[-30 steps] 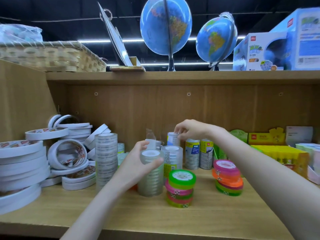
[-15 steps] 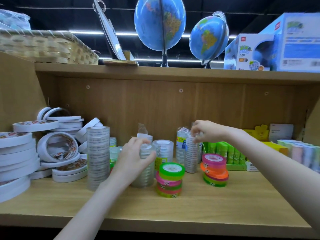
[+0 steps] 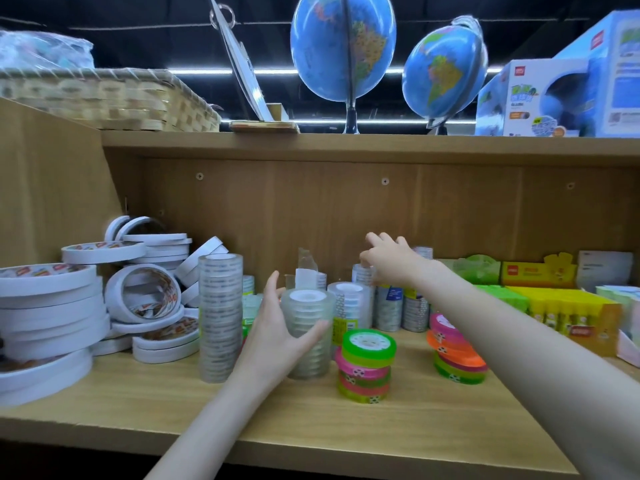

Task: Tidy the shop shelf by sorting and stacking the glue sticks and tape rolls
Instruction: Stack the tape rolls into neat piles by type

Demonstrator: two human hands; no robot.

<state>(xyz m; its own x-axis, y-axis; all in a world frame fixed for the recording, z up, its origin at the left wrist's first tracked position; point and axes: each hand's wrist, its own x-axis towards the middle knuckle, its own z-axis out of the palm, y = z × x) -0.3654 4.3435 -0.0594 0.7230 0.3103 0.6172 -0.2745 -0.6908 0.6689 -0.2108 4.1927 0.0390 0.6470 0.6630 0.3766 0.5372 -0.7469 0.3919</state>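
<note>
My left hand (image 3: 277,336) grips a short stack of clear tape rolls (image 3: 309,344) standing on the wooden shelf (image 3: 311,420), thumb in front and fingers behind it. My right hand (image 3: 389,263) hovers with spread fingers over several clear tape rolls (image 3: 389,310) at the back and holds nothing. A taller clear tape stack (image 3: 220,317) stands just left of my left hand. Two stacks of coloured tape, one (image 3: 367,367) near my left hand and one (image 3: 455,353) under my right forearm, sit in front. Boxes of yellow glue sticks (image 3: 568,311) and green glue sticks (image 3: 498,296) lie at the right.
White double-sided tape rolls (image 3: 52,306) are piled loosely at the left, some leaning against the back wall. The upper shelf (image 3: 346,145) carries a wicker basket (image 3: 104,102), two globes (image 3: 343,50) and boxed globes (image 3: 554,98).
My right hand has released the tall clear stack at the back, lifted and spread its fingers. My left hand stays on the short clear stack.
</note>
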